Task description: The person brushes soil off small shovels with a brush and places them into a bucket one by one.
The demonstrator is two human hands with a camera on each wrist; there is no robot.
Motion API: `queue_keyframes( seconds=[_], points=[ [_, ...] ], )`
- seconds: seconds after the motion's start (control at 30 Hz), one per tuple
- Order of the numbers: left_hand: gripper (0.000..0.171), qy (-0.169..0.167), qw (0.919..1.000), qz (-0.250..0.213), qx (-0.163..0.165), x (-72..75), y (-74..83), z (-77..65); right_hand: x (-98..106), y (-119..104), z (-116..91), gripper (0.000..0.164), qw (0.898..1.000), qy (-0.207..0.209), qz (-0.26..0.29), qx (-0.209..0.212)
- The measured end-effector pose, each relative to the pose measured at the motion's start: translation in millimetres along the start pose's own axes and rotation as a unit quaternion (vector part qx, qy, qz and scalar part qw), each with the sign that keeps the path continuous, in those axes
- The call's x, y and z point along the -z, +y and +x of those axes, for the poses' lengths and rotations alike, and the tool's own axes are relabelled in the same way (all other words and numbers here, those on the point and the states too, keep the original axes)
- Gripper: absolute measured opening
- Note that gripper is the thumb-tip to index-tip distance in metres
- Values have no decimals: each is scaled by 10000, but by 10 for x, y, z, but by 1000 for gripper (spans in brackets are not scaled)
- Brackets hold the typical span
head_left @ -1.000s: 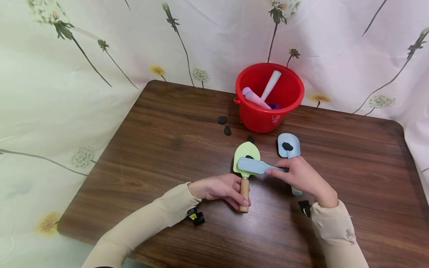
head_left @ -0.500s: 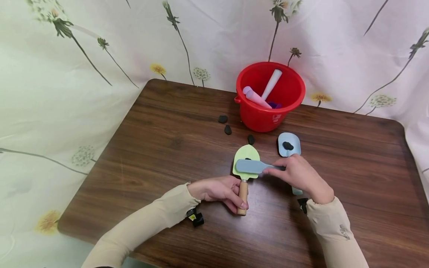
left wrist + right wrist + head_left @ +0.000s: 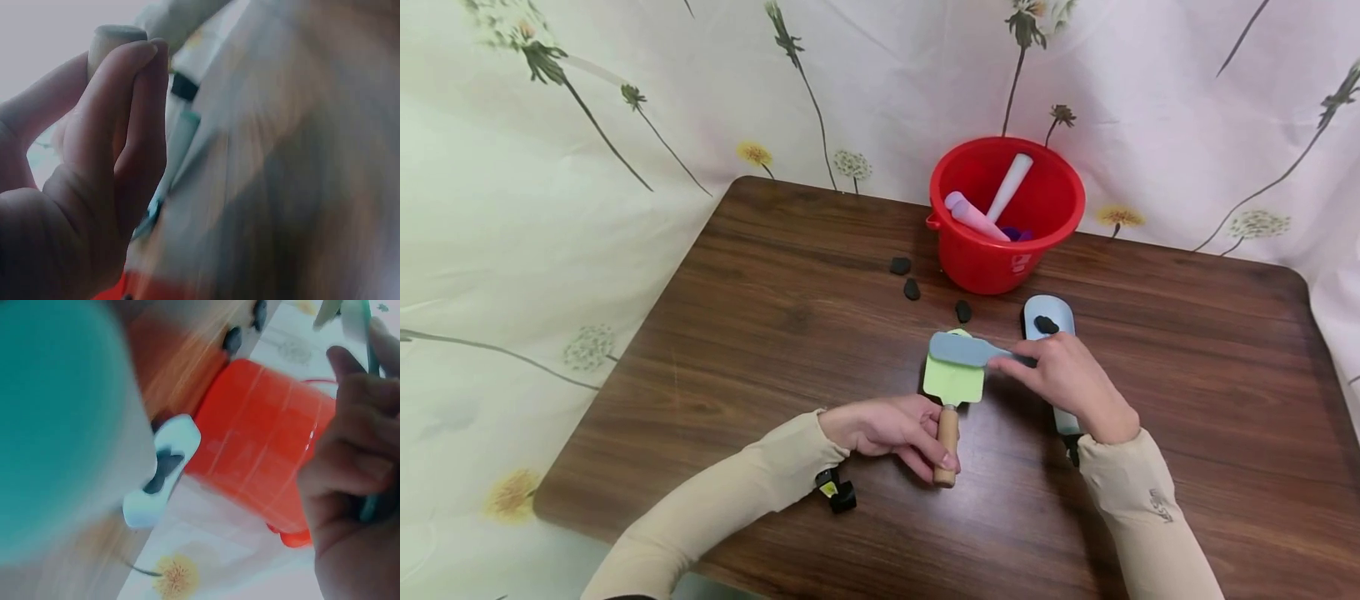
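Observation:
My left hand (image 3: 902, 429) grips the wooden handle of a small trowel with a light green blade (image 3: 955, 383). The handle's end (image 3: 115, 32) sticks out past the fingers in the left wrist view. From the other side my right hand (image 3: 1067, 379) holds a flat blue-grey spatula (image 3: 961, 350), its blade lying across the upper part of the green one. A sliver of something black shows at the spatula's far edge; the rest is hidden. Under my right hand a light blue scoop (image 3: 1048, 307) rests on the table, bearing a black stone (image 3: 1045, 325).
A red bucket (image 3: 977, 267) stands at the back of the wooden table (image 3: 760, 292), with white, pink and purple pieces inside. Loose black stones (image 3: 900, 265) lie in front and left of it, one (image 3: 963, 311) just beyond the trowel's tip. A floral cloth (image 3: 850, 67) hangs behind.
The spatula has slid away from me along the green blade toward its tip, while the trowel has drawn slightly nearer me. The black stone seen on the blade earlier is now mostly covered.

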State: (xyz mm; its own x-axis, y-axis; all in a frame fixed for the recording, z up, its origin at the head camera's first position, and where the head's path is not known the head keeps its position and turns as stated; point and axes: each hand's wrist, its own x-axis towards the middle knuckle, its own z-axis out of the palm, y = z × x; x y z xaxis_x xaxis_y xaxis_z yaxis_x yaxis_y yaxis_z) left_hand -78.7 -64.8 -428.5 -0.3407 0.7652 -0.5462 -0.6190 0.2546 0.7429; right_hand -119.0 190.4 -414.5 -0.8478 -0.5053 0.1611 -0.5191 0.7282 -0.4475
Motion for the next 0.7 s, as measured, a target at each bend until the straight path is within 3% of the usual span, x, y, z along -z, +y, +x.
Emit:
queue_keyframes(
  seconds=[0.33, 0.57, 0.7],
  points=[
    [23, 216, 9998, -33, 13, -23, 5, -41, -21, -23, 77, 22, 9993, 295, -240, -60],
    [19, 137, 9999, 54, -7, -26, -32, -43, -8, 24, 115, 19, 9918, 1133, -525, 256],
    [24, 278, 9995, 84, -81, -7, -26, -53, 44, 13, 116, 18, 9929, 1155, -260, 85]
  ],
)
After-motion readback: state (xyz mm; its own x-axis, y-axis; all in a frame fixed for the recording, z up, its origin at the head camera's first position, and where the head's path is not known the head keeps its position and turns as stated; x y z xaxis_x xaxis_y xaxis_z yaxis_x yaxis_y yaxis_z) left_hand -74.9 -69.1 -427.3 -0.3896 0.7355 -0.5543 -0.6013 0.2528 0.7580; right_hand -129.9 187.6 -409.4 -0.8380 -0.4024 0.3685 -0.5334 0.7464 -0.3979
